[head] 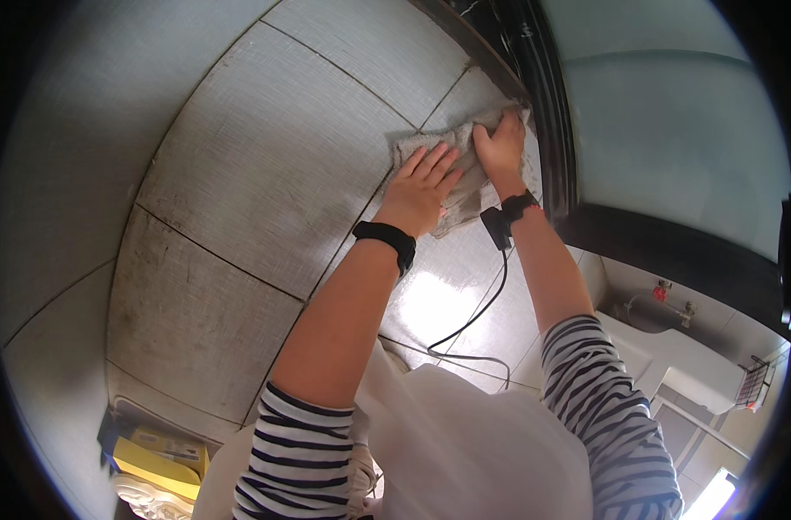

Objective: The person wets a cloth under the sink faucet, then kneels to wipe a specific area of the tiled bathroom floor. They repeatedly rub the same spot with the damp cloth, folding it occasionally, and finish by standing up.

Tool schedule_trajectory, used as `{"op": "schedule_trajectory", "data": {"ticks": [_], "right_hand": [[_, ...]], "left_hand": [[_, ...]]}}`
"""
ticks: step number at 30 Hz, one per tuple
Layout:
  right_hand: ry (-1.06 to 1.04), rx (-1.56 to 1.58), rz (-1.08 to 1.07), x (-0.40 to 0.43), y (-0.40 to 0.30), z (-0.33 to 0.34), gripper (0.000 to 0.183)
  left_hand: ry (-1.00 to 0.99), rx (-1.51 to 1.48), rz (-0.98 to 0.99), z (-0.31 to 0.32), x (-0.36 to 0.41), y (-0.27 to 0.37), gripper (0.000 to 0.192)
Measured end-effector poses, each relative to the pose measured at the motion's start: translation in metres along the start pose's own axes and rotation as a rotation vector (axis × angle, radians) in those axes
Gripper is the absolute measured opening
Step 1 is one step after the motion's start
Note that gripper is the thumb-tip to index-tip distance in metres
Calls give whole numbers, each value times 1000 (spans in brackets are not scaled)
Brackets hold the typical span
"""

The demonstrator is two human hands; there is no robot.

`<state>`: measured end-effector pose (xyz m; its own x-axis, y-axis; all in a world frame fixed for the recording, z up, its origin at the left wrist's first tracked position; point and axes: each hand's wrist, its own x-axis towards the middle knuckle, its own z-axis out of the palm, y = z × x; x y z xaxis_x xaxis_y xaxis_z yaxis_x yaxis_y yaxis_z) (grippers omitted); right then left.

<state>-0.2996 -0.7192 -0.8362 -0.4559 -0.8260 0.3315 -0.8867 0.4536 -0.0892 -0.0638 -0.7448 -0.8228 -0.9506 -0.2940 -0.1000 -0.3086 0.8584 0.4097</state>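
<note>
A damp-looking grey-beige cloth (468,185) lies rumpled on the grey floor tiles (259,130), against the foot of a dark door frame (555,130). My left hand (420,188) rests flat on the cloth's left part, palm down with its fingers apart; a black band circles that wrist. Further right, my right hand (501,146) presses on the cloth's far right corner beside the frame, thumb spread from the fingers. Whether those fingers pinch the fabric is unclear. A black device (497,227) with a cable (480,318) is strapped to the right wrist.
Frosted glass panels (662,130) fill the door frame on the right. Beyond it are a white washbasin (701,367), a red-handled valve (660,290) and a wire basket (756,383). A yellow box (158,465) and pale shoes (145,497) sit at lower left. Dark stains mark some tiles.
</note>
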Motion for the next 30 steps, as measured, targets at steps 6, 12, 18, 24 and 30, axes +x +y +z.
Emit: {"op": "schedule_trajectory", "data": {"ticks": [6, 12, 18, 24, 30], "right_hand": [[-146, 27, 228, -28, 16, -23, 68], [-188, -25, 147, 4, 2, -4, 65], [-154, 194, -99, -6, 12, -23, 58], [-282, -57, 145, 5, 7, -17, 56], [-173, 112, -67, -4, 11, -19, 65]], "left_hand": [[5, 11, 5, 1, 1, -1, 67], [9, 11, -1, 0, 0, -1, 67], [49, -1, 12, 2, 0, -2, 68], [108, 13, -33, 8, 0, 1, 67], [61, -24, 7, 6, 1, -1, 69]]}}
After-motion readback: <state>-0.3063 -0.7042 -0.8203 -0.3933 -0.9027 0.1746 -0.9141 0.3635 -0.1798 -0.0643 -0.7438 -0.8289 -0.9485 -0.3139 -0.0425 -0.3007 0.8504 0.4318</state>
